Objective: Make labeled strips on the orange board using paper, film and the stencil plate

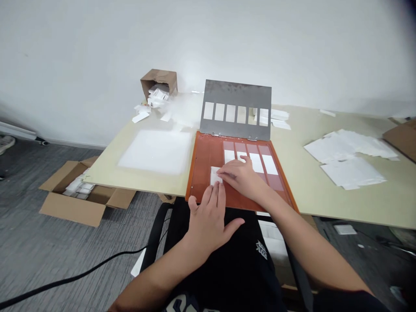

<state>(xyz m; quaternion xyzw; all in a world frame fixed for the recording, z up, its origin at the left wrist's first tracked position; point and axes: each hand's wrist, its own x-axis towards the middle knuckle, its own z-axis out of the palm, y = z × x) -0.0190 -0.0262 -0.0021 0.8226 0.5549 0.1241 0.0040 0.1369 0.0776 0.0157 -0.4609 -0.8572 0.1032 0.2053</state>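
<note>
Now a thin, flat white card [213,175] lies on the smooth orange tray [208,149], left of centre, its long axis apparently running away towards the grey, metal-looking plate [237,93] with rectangular cutouts [230,113]. Left hand [208,219] spread, fingertips on the near end; right hand [242,177] bunched at the right edge, whether pinching I cannot tell.

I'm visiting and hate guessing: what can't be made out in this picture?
In the head view:
Lowest white card: partly hidden by the left hand and right hand.
White slips behind the grey plate: partly hidden by it.
Right cardboard box: cut off by the right edge.
White clothing print: too small to read.
</note>
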